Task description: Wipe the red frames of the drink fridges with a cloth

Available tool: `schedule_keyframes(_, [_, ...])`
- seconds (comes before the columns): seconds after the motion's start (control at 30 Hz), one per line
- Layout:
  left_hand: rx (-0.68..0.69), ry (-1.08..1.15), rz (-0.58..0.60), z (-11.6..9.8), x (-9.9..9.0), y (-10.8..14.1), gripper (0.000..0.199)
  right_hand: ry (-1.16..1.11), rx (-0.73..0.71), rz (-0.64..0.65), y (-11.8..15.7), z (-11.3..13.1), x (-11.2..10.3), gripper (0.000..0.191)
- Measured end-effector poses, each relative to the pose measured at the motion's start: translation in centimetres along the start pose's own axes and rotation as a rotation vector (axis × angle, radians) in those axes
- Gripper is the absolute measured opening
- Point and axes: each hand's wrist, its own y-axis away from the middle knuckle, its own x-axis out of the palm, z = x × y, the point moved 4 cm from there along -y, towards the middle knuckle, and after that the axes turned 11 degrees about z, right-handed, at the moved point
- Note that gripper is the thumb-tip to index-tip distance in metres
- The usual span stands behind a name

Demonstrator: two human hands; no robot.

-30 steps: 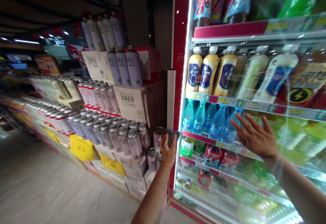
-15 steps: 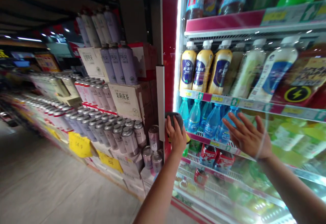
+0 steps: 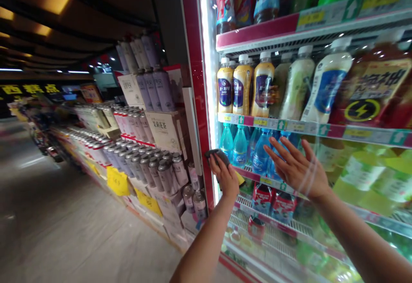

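My left hand [image 3: 225,179] presses a dark grey cloth [image 3: 217,156] with a yellow underside against the left edge of a cooler's glass door. The fingers are bent over the cloth and cover part of it. To the right, my right hand [image 3: 301,169] is spread open at the glass, palm toward it, holding nothing. Whether its palm touches the glass I cannot tell. Behind the glass, blue bottles [image 3: 240,147] stand on a shelf between my hands, and yellow bottles with purple labels [image 3: 263,85] stand one shelf above.
A white vertical door handle [image 3: 192,130] runs along the red door frame [image 3: 199,77], left of the cloth. Stacked cans [image 3: 165,175] and cartons [image 3: 165,130] stand close beside the cooler, with yellow price signs [image 3: 118,181] in front. Grey floor [image 3: 96,231] lies at lower left.
The view has tilted up and turned left. The cloth under my left hand has shifted slightly down and right along the door edge. My right hand stays spread at the glass.
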Motion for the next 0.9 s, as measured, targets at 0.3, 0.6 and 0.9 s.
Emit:
schedule_keyframes(0.3, [0.013,0.09,0.027,-3.6,-1.1,-1.3,0.064,-0.141,-0.226,0.083,5.1,-1.5,-1.6,0.047])
schedule_keyframes(0.6, [0.792,-0.207,0.244,-10.1,2.6,6.2,0.077,-0.073,-0.183,0.207,16.9,-4.0,-3.3,0.04])
schedule_keyframes(0.9, [0.304,-0.014,-0.038,-16.2,2.4,1.1,0.076,-0.001,-0.06,0.292,23.7,-7.3,-4.4,0.044])
